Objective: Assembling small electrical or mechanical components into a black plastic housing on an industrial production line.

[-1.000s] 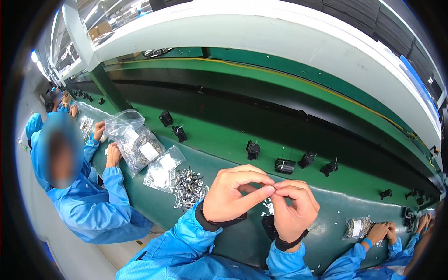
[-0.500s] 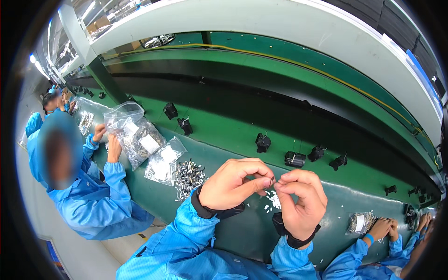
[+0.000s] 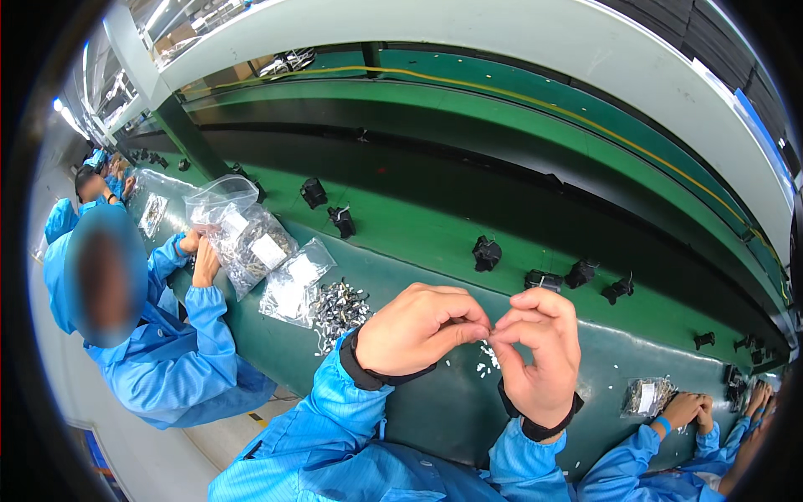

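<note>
Fingertip work, lower centre: left hand (image 3: 416,331) and right hand (image 3: 542,360) pinch closed, contents indiscernible; next move likely needs steadiness.

Head-worn L fisheye cam, wide FOV, facing dn, nr L hand (image 3: 408,333) & R hand (image 3: 545,364).

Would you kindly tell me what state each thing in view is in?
Left hand: fingertips pinched, any held piece unclear
Right hand: likewise pinched
Large clear bag: filled, sealing unclear
Smaller clear bag: lying flat, sealing unclear
Rightmost bag: holding parts
Dark-and-white pieces: loose, heaped
White bits: loose, scattered
Black units: unevenly spaced
</note>
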The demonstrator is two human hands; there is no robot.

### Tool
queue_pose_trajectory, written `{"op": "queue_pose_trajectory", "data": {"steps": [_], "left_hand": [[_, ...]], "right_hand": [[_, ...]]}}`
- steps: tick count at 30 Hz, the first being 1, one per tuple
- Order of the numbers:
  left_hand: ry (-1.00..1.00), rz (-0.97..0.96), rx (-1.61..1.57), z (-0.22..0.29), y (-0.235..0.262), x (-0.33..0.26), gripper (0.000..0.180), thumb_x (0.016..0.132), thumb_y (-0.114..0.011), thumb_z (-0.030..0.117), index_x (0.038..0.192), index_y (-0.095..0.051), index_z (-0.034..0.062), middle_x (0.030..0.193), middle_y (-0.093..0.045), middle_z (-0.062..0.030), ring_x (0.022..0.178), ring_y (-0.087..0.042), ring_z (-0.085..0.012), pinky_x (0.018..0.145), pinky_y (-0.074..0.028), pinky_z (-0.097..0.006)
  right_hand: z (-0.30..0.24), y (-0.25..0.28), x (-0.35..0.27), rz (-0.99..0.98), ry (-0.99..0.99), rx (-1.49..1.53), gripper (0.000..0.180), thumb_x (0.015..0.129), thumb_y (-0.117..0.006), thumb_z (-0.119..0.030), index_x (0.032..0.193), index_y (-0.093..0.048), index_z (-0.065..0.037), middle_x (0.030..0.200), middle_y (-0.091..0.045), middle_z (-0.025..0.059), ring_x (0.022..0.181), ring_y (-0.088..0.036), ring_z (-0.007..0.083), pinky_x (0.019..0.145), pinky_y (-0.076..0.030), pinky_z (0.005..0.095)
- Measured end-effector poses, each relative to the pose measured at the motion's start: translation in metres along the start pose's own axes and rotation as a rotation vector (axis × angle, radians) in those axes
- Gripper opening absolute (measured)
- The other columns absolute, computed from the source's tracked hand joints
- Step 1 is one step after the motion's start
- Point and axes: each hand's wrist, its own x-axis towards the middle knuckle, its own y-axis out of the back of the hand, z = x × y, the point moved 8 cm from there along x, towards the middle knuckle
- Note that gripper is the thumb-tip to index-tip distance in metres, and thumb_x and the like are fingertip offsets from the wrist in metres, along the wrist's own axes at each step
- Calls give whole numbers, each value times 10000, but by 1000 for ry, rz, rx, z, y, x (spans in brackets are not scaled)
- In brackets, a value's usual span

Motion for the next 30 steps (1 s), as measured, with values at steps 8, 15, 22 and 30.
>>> {"op": "queue_pose_trajectory", "data": {"steps": [8, 15, 22, 30], "left_hand": [[14, 6, -77, -4, -4, 3, 88, 958, -681, 58, 1003, -712, -12, 902, -714, -110, 818, -717, -221, 713, -556, -330], [116, 193, -368, -28, 12, -5, 121, 986, -647, 41, 1050, -704, -46, 932, -710, -111, 839, -710, -156, 731, -584, -286], [8, 117, -166, -19, -1, 6, 116, 969, -671, 49, 1058, -718, -8, 964, -704, -108, 876, -709, -197, 778, -570, -312], [-133, 175, -176, 0, -14, 11, 166, 939, -687, 16, 1100, -726, 27, 965, -696, -110, 883, -707, -257, 770, -565, -346]], "right_hand": [[1, -2, -4, 20, 40, -13, 344, 743, -644, 246, 932, -559, -29, 1340, -455, 225, 869, -687, 216, 708, -577, 313], [56, -4, -18, -437, -446, -55, 329, 725, -721, 143, 966, -582, -33, 1038, -625, 139, 806, -678, 224, 700, -538, 353], [68, -16, -19, -545, -314, -196, 314, 786, -689, 43, 1095, -671, -8, 1022, -694, 163, 901, -704, 304, 774, -574, 379], [60, 2, -22, 48, -530, 542, 174, 1025, -618, -66, 1133, -651, 67, 977, -704, 135, 785, -683, 168, 575, -593, 271]]}}
